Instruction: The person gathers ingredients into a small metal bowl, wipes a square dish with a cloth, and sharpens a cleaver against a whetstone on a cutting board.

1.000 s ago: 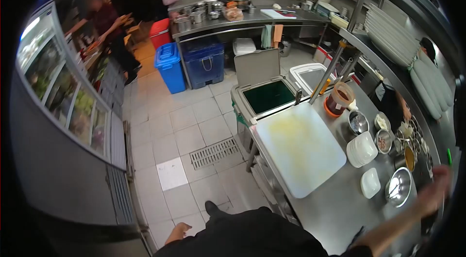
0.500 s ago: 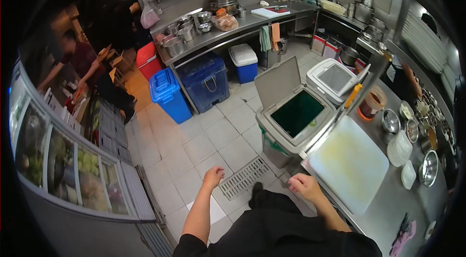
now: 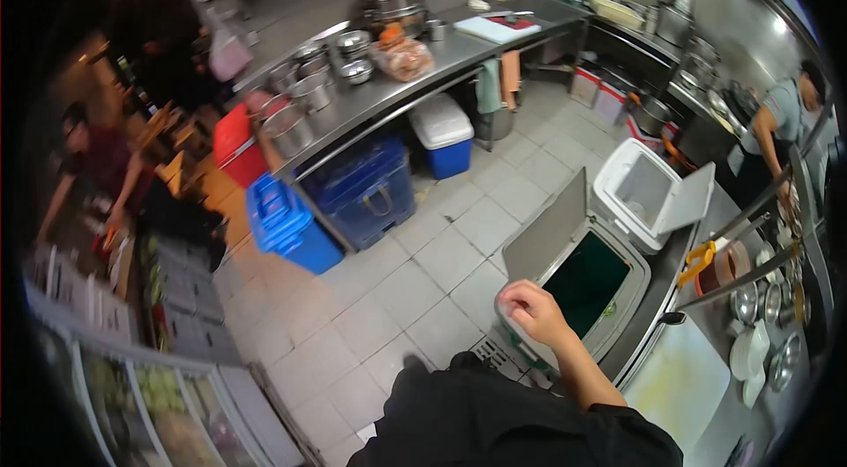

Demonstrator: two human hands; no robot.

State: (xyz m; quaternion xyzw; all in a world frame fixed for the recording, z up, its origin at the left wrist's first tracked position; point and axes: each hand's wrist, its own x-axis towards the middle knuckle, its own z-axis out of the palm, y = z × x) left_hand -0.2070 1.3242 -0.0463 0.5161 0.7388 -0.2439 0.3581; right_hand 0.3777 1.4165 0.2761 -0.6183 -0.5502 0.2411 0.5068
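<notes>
My right hand is in front of the near side of a grey waste bin, its fingers curled in and nothing visible in them. Whether it touches the bin's edge I cannot tell. The bin's grey lid stands raised, and a dark green liner shows inside. My left hand is out of view. To the right of my right arm lies a stained white cutting board on the steel counter.
Beyond the bin stands a white cooler with its lid open. A blue bin and a glass-front fridge are on the left. One person works at left, another at right. A floor drain lies ahead of my feet.
My view has shifted forward, bringing the grey bin closer. My left hand has left the view. My right hand now appears in front of the bin, and the person at right shows more fully.
</notes>
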